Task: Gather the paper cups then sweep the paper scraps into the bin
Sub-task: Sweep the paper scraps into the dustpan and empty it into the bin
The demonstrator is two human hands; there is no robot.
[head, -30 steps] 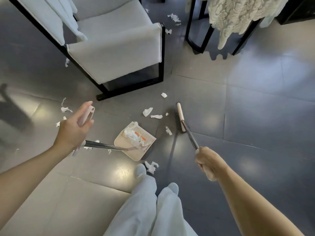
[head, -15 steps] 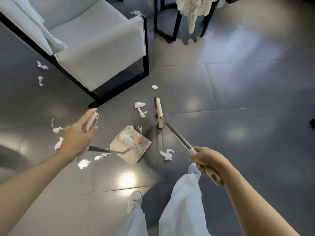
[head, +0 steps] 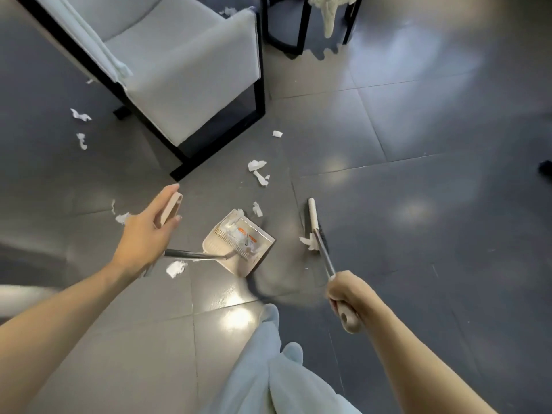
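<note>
My left hand (head: 146,234) grips the beige handle of a long-handled dustpan (head: 239,243), which sits on the dark tile floor with torn paper inside. My right hand (head: 346,297) grips the beige end of a broom handle; the broom head (head: 313,225) rests on the floor right of the dustpan, with a paper scrap (head: 306,242) against its bristles. More white scraps (head: 258,171) lie between the dustpan and the armchair, one (head: 175,268) lies under the dustpan's shaft, and others (head: 80,115) lie at the far left. No paper cups are in view.
A grey armchair (head: 185,64) on a black frame stands at the upper left, close to the scraps. A black-legged table (head: 301,28) with a white cloth hanging down is at the top. My pale-trousered legs (head: 268,369) are at the bottom centre.
The broom head has swung from the scraps near the chair back toward me, pulling one scrap to the right of the dustpan. My legs have stepped and the view shifted; the dustpan stays put.
</note>
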